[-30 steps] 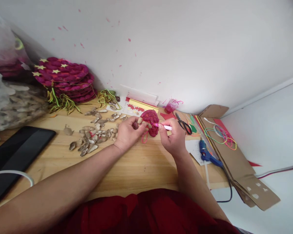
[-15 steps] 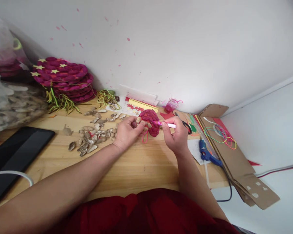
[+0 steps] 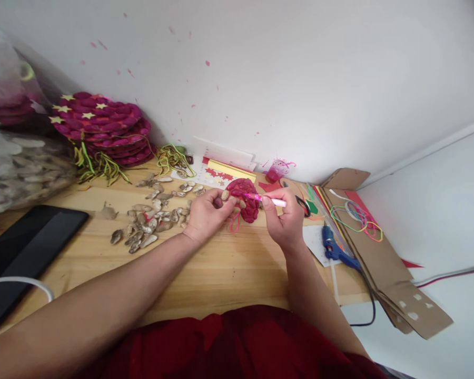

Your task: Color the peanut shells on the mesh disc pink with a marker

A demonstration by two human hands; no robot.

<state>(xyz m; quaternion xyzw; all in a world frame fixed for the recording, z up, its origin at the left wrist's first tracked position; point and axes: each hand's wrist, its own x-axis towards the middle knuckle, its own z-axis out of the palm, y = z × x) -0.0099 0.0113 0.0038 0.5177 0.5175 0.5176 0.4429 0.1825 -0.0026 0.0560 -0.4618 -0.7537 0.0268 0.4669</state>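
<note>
Left hand (image 3: 207, 213): fingers narrowed; left edge of small rounded magenta shell-covered piece (image 3: 251, 211) pinched, tan shells left uncoloured beside fingertips.
Right hand (image 3: 283, 221): closed; slim white-handled tool with pink-stained tip (image 3: 278, 202) gripped, tip held over the piece; contact cannot be told.
Magenta piece: positioned between both hands, above wooden tabletop (image 3: 221, 273).
Cord: pink loop (image 3: 234, 225) seen below piece.
Loose shells: tan-brown heap (image 3: 148, 226) scattered left of left hand.
Right side: black-handled scissors (image 3: 306, 209) partly hidden by right hand; blue glue gun (image 3: 334, 250) placed nearby.
</note>
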